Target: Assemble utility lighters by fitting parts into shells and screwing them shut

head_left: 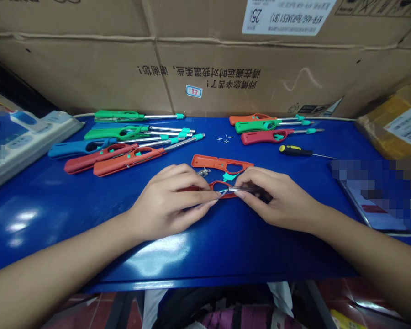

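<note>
Close together at the middle of the blue table, my two hands work over an orange-red lighter shell half (213, 184). My left hand (178, 196) is closed in a pinch near the trigger opening, with a thin pale tip at its fingertips that I cannot make out. Thumb and fingers of my right hand (270, 189) grip a slim metal lighter tube (233, 188), its far part dark and partly covered by the palm. Just beyond lies another orange shell half (208, 161). Between the halves are a turquoise trigger piece (230, 177) and a small clear-and-metal part (204, 172).
Several assembled lighters, including an orange one (123, 162), lie at the left. More, including a red one (265, 136), lie back right. Small white pins (223, 139) are between them. A screwdriver (296, 151), phone (373, 201) and power strip (30, 141) flank the area; a cardboard box (106, 77) stands behind.
</note>
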`<state>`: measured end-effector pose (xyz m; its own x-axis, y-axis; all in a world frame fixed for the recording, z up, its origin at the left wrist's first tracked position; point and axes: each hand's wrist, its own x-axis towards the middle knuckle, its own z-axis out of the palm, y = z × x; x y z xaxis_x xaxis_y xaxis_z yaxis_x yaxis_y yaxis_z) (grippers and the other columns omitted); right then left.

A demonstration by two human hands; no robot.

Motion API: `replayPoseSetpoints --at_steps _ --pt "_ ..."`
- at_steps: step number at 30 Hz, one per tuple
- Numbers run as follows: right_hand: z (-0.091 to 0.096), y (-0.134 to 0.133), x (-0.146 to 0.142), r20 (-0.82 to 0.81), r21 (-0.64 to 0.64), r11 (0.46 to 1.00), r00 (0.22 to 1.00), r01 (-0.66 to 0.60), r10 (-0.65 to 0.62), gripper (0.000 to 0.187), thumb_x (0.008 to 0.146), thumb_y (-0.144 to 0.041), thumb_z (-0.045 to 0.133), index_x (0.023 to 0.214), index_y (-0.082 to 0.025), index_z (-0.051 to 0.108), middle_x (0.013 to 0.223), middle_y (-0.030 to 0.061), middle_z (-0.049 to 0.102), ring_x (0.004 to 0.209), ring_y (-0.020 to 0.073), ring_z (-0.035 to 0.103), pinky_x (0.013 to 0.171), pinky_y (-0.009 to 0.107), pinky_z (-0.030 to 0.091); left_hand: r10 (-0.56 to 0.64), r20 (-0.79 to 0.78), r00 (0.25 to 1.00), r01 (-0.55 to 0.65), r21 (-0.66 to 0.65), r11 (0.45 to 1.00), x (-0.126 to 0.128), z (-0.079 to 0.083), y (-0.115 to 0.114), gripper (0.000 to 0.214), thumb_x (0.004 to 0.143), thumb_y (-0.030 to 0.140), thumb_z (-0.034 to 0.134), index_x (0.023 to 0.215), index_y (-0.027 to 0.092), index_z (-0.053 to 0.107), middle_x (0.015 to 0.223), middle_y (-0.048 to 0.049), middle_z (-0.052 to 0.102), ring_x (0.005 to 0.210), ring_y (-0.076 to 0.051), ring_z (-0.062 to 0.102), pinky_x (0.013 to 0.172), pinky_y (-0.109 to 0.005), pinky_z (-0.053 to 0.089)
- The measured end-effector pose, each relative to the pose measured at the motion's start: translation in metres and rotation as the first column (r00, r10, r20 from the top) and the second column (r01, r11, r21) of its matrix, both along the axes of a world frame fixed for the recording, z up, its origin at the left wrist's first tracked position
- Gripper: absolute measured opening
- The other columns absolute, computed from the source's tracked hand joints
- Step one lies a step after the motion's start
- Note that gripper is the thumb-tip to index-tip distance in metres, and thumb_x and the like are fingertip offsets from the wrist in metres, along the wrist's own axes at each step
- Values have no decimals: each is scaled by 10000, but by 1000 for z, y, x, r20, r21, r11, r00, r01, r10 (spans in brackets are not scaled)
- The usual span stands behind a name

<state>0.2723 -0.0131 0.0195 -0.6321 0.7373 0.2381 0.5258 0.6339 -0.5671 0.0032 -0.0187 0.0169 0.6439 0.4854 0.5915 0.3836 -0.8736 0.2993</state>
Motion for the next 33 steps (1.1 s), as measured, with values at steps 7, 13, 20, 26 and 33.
replayPoseSetpoints --at_steps 7,13,20,26,33 --pt "-1 2 1 -26 6 1000 999 25 -25 53 980 -248 598 1027 -225 610 972 37 688 789 148 616 690 277 479 21 -81 996 -19 18 1000 -1 0 2 199 947 209 666 1118 256 755 1012 -50 754 920 -192 665 815 -354 525" --pt "-2 1 1 -29 7 1000 999 29 -29 52 973 -240 607 1022 -223 613 967 31 684 797 145 617 694 275 475 99 -137 986 -105 -32 994 -3 0 3 205 952 217 664 1114 266 779 1060 -67 747 955 -219 638 819 -377 507" --pt "-1 4 3 7 23 999 999 32 -32 52 985 -248 584 1025 -231 612 985 39 689 803 154 622 698 284 480 138 -110 984 -149 -99 984 -1 0 2 118 922 253 698 1006 225 775 1107 -76 735 1010 -231 641 883 -405 509" --pt "2 8 8 24 72 996 998 52 -53 43 986 -251 582 1011 -226 608 964 36 685 809 155 622 698 284 473 139 -99 985 -150 -112 982 -2 0 2 84 911 239 708 976 220 758 1108 -73 723 1023 -225 644 904 -402 518" --pt "9 13 16 58 11 1000 998 -11 11 94 992 -278 570 1038 -222 630 1006 41 697 860 165 642 747 296 493 129 -58 990 -135 -98 986 -2 2 2 75 891 219 736 958 187 747 1083 -75 713 1009 -210 654 905 -380 534"
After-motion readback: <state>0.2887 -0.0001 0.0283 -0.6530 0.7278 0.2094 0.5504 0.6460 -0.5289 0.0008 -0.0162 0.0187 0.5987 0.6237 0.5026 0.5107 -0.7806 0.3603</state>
